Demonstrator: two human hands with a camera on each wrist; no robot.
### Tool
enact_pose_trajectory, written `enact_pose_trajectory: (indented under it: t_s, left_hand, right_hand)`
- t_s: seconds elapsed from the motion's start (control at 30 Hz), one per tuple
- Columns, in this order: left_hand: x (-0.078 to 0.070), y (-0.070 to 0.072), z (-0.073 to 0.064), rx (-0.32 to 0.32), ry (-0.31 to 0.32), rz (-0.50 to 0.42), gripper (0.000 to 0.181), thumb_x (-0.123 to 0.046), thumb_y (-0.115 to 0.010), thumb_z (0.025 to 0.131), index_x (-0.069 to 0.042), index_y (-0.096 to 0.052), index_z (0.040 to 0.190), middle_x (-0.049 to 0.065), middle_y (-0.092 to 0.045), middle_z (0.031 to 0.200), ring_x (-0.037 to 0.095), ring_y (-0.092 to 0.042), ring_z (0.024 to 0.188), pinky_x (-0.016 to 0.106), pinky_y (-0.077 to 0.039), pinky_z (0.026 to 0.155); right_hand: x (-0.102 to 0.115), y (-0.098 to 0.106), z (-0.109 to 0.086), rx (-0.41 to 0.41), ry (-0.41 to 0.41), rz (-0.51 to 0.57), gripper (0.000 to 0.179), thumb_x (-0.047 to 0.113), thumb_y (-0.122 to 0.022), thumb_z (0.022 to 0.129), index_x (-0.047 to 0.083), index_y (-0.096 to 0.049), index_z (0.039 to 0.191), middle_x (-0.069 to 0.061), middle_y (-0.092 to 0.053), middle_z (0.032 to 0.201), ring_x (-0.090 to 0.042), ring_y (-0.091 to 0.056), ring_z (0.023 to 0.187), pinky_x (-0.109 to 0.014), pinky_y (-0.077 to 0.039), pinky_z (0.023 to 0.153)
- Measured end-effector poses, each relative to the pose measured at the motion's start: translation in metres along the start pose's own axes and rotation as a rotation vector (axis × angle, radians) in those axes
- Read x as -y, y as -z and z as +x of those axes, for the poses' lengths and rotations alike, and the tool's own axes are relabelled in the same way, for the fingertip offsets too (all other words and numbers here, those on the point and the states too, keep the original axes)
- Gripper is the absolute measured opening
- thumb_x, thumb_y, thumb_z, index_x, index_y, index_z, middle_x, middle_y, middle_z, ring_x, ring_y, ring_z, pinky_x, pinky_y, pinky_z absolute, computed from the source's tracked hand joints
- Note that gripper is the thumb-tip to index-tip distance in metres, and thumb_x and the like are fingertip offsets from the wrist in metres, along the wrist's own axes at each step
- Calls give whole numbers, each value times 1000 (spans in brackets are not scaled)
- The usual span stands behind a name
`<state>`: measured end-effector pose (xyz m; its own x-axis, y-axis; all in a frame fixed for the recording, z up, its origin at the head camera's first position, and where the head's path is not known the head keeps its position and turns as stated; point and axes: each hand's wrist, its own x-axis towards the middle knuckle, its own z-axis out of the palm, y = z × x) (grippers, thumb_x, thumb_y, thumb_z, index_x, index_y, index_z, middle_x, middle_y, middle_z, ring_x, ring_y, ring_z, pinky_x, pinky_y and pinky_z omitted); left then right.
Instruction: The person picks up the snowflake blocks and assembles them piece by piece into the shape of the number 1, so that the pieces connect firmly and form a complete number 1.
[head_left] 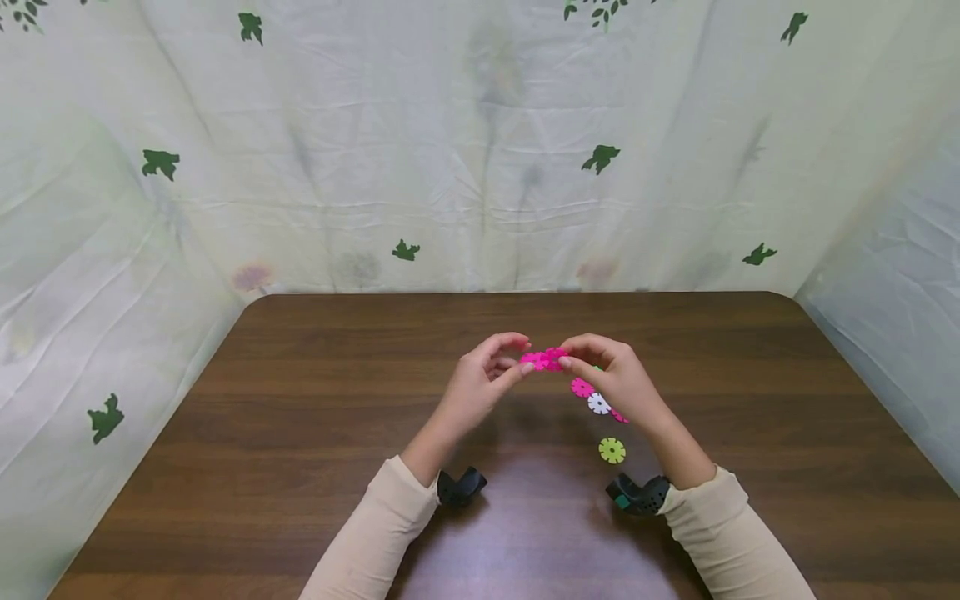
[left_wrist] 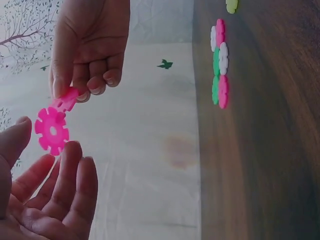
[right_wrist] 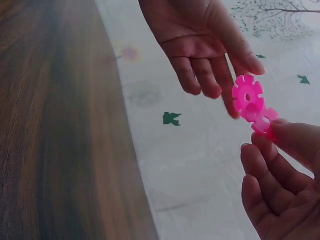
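Observation:
Two joined pink notched discs (head_left: 544, 359) are held above the table, set at an angle to each other. My right hand (head_left: 617, 377) pinches one disc between thumb and fingers; the right wrist view shows this grip near the disc's edge. Around the other disc (left_wrist: 52, 131), my left hand (head_left: 480, 377) spreads its thumb and fingers. In the left wrist view a small gap shows between the left thumb (left_wrist: 15, 142) and that disc; whether the fingertips touch it I cannot tell.
Behind my right hand lie more notched discs on the brown table (head_left: 337, 400): a pink one (head_left: 582, 387), a white one (head_left: 598, 403) and green ones (left_wrist: 216, 90), bunched together. Nearer sits a yellow-green disc (head_left: 612, 451). Pale cloth (head_left: 450, 167) hangs behind the table.

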<state>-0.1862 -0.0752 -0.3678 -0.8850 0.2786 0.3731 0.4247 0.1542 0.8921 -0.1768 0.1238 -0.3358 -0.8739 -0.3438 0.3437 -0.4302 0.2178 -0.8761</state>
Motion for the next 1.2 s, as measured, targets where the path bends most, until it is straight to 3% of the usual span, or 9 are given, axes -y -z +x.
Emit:
enact_pose_trajectory:
  t_s: [0.1,0.23,0.43,0.57,0.77,0.93,1.2]
  left_hand:
    - [-3,1,-1,-18,-85,109,37,-14,-69,79,-6,-57,113,5,-57,107,15,-58,72,27,-48,64]
    - [-4,-2,-2,17,-237,278,43,-14,-73,75,-6,-57,113,3,-54,107,12,-53,68,22,-47,61]
    - [-5,-6,-4,-7,-370,505,44,-17,-76,72,-7,-58,111,1,-54,103,8,-47,64,16,-41,56]
    - [-5,-7,-4,-42,-404,585,39,-19,-77,72,-10,-60,106,0,-57,96,9,-48,61,16,-40,55]
    - [-5,-5,-4,-59,-426,612,34,-18,-76,72,-10,-61,102,-2,-58,89,10,-50,63,15,-39,56]
    - [-5,-3,-4,-70,-435,606,36,-17,-78,70,-9,-61,102,-2,-59,87,6,-49,66,16,-40,57]
    - [-5,-1,-4,-77,-419,613,39,-17,-78,70,-9,-62,103,-3,-58,86,11,-47,60,17,-38,55]
  right_hand:
    - [-1,-2,0,19,-11,32,13,-4,-60,83,-7,-60,95,-17,-62,84,-19,-60,71,-26,-48,59]
    - [-2,-4,1,60,-28,62,14,-3,-58,84,-9,-59,96,-19,-62,84,-13,-61,70,-24,-46,55]
    - [0,-8,0,81,-57,75,14,-2,-59,84,-8,-59,97,-17,-63,82,-25,-63,70,-21,-40,50]
    - [-4,-10,0,87,-48,101,15,-2,-60,83,-8,-60,97,-17,-63,81,-32,-63,72,-21,-39,48]
    - [-18,-8,0,70,-34,33,21,7,-63,83,0,-61,103,-9,-64,85,-19,-61,69,-26,-43,50]
    - [-20,1,-6,49,9,-53,29,12,-66,81,6,-59,109,-6,-62,97,-20,-59,81,-31,-49,66]
    - [-16,20,-24,43,46,-171,50,10,-70,78,8,-48,124,-4,-55,113,-17,-54,101,-36,-45,83]
